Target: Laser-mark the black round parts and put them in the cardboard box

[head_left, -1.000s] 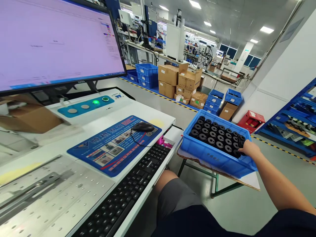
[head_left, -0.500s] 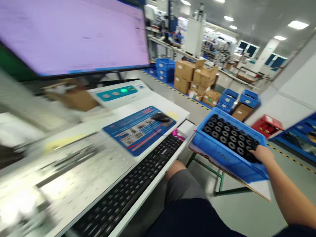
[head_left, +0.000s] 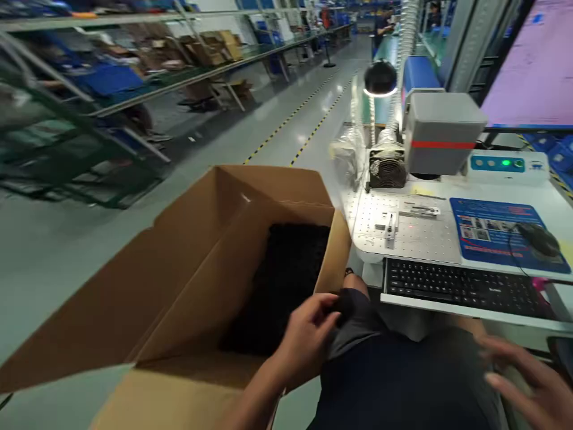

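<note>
Over the near right edge of an open cardboard box [head_left: 179,280], my left hand [head_left: 307,328] pinches a small black part [head_left: 344,306] between thumb and fingers. That part is blurred against my dark shorts, so its exact shape is unclear. Deep inside the box lies a mass of black pieces [head_left: 286,280], too dark to tell apart. My right hand [head_left: 523,376] is at the lower right, smeared by motion, with its fingers apart and nothing visible in them.
On the right, a white workbench carries a perforated metal plate [head_left: 416,233] with small fixtures, a grey machine head [head_left: 447,131] and a mouse pad [head_left: 505,233]. A keyboard [head_left: 465,289] sits on the tray below. Long shelving [head_left: 179,83] runs along the left.
The view has swung left from the blue bin of black cylinders to the cardboard box. My right hand has left the bin, and my left hand now shows with a black part.
</note>
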The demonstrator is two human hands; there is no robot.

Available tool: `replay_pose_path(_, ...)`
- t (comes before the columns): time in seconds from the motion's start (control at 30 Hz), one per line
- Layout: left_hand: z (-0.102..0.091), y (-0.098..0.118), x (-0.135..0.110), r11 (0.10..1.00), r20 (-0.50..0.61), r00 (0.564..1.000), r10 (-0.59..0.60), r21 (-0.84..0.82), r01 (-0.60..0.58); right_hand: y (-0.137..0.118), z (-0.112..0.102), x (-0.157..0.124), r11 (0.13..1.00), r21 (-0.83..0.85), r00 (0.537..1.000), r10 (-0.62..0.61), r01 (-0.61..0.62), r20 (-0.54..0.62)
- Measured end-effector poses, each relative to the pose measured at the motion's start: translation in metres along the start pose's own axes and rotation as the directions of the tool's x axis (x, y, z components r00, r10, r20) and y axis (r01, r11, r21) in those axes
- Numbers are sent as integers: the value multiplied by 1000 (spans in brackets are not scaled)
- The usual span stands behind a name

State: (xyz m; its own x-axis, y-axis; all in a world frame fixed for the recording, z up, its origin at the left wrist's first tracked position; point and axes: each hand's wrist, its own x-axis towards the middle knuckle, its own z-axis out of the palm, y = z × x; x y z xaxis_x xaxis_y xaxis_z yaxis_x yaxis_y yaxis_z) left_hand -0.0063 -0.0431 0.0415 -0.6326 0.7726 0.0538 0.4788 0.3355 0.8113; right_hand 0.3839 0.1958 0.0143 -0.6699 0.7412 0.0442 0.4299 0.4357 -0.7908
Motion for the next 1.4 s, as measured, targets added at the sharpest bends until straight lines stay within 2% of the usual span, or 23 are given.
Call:
replay_pose_path(0.03,10,14,-3,995,131,990,54,-87,-43,-23,20,17,996,80,991,-56,47,122)
replay_pose_path(0.07,20,27,-7,981,239,960,148,-158,-111,-46,39,32,985,155,967,-107,72,232)
replay_pose_path(0.13,35,48,-14,933,345,879,329,-266,-245,-87,70,56,963,262,883,-180,68,433)
replay_pose_path(0.2,42,59,-19,880,388,800,457,-330,-342,-115,91,71,953,302,778,-204,19,594)
replay_pose_path(0.27,42,63,-20,848,398,757,518,-356,-393,-129,105,77,952,305,700,-192,-39,688)
replay_pose_path(0.3,40,62,-18,840,400,749,529,-370,-396,-131,110,77,951,304,686,-179,-64,706)
replay_pose_path(0.33,36,59,-15,837,393,752,529,-388,-385,-130,113,77,950,302,692,-164,-83,703)
replay_pose_path(0.37,30,52,-11,841,378,772,511,-404,-359,-127,116,78,950,298,718,-142,-95,681)
replay_pose_path(0.4,23,41,-5,855,350,809,472,-406,-323,-122,117,79,952,287,762,-111,-102,638)
replay_pose_path(0.47,4,7,11,916,226,922,313,-329,-230,-110,115,87,961,255,872,-32,-108,489)
replay_pose_path(0.5,-5,-17,22,959,103,975,198,-225,-171,-104,113,94,965,241,923,5,-105,384)
replay_pose_path(0.53,-14,-45,35,992,-35,997,66,-105,-70,-99,109,104,969,231,964,26,-90,266)
replay_pose_path(0.57,-22,-75,50,998,-128,991,-48,40,54,-94,105,116,973,223,990,25,-56,141)
replay_pose_path(0.6,-26,-106,66,971,-173,977,-124,184,155,-90,100,131,978,208,1000,1,-4,13)
replay_pose_path(0.67,-29,-162,97,945,-117,975,-190,247,214,-83,88,163,982,147,976,-84,115,-203)
replay_pose_path(0.7,-27,-186,110,934,-90,972,-219,269,235,-80,82,179,981,112,955,-123,158,-269)
replay_pose_path(0.77,-21,-222,125,916,-24,967,-252,315,247,-76,73,209,979,75,933,-155,189,-326)
replay_pose_path(0.83,-13,-245,128,857,67,949,-309,452,247,-72,70,234,981,80,934,-142,177,-329)
replay_pose_path(0.93,-3,-263,124,768,153,905,-397,595,237,-65,76,262,987,95,941,-91,129,-326)
replay_pose_path(1.07,4,-271,125,743,167,877,-450,615,265,-59,90,289,996,67,927,-34,63,-373)
replay_pose_path(1.23,6,-267,126,712,148,874,-464,649,268,-68,111,316,997,60,891,61,-38,-451)
replay_pose_path(1.4,3,-263,115,691,104,879,-465,664,287,-73,121,324,1000,18,884,-10,20,-468)
